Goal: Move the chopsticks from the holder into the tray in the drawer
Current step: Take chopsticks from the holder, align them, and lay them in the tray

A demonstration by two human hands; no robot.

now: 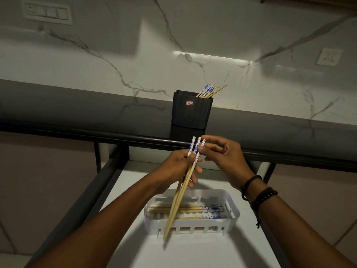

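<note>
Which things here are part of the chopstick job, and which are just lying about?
In the job: chopsticks in the left hand, right hand, black holder, white tray, drawer.
Lying about: switch panel, wall socket, countertop.

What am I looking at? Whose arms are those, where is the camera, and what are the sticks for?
There is no machine here, just a person. The camera sits on the person's head and looks down, so you see both arms as if they were your own. The left hand grips three chopsticks, wooden sticks with blue and white tops. The right hand reaches to those tops with loose fingers. On the dark counter stands a black holder with spare chopsticks poking out. Below it a drawer is pulled open. In the drawer sits a white tray with sorted chopsticks lying flat in it. The person is moving the sticks from the holder to the tray.
</note>
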